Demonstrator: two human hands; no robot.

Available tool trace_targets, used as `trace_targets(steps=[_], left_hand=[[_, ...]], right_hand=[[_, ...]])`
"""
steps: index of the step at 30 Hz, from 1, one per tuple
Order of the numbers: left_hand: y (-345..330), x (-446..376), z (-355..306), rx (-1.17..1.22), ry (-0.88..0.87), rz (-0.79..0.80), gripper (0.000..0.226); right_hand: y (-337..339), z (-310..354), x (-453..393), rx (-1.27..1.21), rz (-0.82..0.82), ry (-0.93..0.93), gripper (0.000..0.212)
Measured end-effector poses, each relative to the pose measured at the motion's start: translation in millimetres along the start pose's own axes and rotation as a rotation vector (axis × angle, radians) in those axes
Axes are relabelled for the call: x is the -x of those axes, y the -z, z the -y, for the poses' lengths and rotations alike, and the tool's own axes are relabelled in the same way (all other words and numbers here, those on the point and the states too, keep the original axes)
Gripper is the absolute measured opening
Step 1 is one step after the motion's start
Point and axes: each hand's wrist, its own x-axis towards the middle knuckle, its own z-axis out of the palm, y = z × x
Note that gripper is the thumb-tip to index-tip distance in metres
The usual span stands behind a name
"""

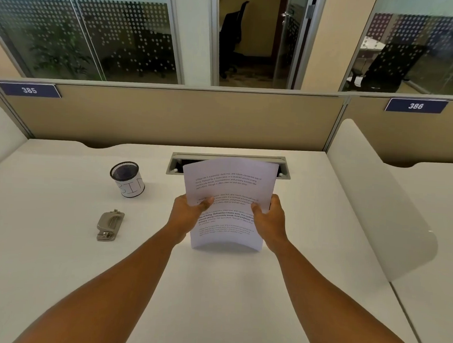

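A white sheet of printed paper (pixel 229 187) is held up above the white desk (pixel 53 253), bowed so its lower edge curves toward me. My left hand (pixel 187 214) grips its left edge, thumb on the printed face. My right hand (pixel 270 220) grips the right edge the same way. It may be more than one sheet; I cannot tell.
A grey hole punch (pixel 109 225) lies on the desk to the left. Behind it stands a black mesh cup (pixel 127 178) with a white label. A grey cable tray slot (pixel 229 159) sits behind the paper. Beige partitions and white side dividers (pixel 379 198) enclose the desk.
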Motion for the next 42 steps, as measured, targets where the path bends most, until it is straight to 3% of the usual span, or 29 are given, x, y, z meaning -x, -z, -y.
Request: trace_targets(steps=[34, 42], left_hand=[[5, 0, 30, -0.087, 0.103, 0.038, 0.024], [5, 1, 18, -0.057, 0.058, 0.027, 0.018]], right_hand=[[11, -25, 13, 0.049, 0.014, -0.053, 0.033], [15, -17, 6, -0.013, -0.016, -0.061, 0.021]])
